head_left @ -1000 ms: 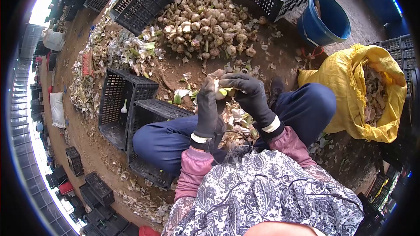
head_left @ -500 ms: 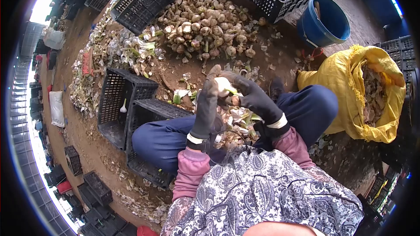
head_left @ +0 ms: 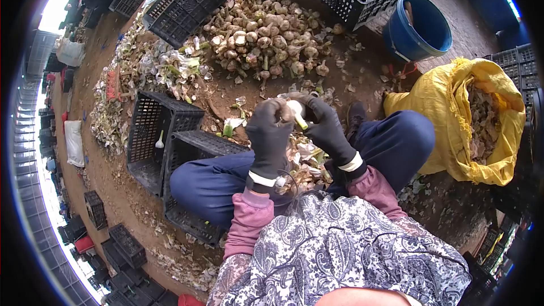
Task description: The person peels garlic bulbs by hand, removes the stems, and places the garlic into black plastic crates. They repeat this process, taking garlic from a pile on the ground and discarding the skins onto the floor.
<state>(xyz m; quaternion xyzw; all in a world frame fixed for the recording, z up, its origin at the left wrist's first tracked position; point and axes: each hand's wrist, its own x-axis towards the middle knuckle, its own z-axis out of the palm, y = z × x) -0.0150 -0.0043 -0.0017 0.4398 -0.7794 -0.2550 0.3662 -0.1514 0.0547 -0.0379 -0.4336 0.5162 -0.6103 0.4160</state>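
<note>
Both gloved hands meet over the lap: the left hand [head_left: 270,130] and right hand [head_left: 323,124] pinch one garlic bulb [head_left: 294,107] between them. Its green stalk [head_left: 302,123] points down toward the person, nearer the right hand.

Both hands, left hand [head_left: 269,130] and right hand [head_left: 324,127], wear matt black knit cloth gloves. The bulb [head_left: 295,107] between them looks smooth and pale. At two o'clock, the blue bucket [head_left: 416,45] is glossy plastic; at three, the yellow sack [head_left: 453,136] is woven plastic. The black crate [head_left: 148,136] at nine is matt latticed plastic.
</note>
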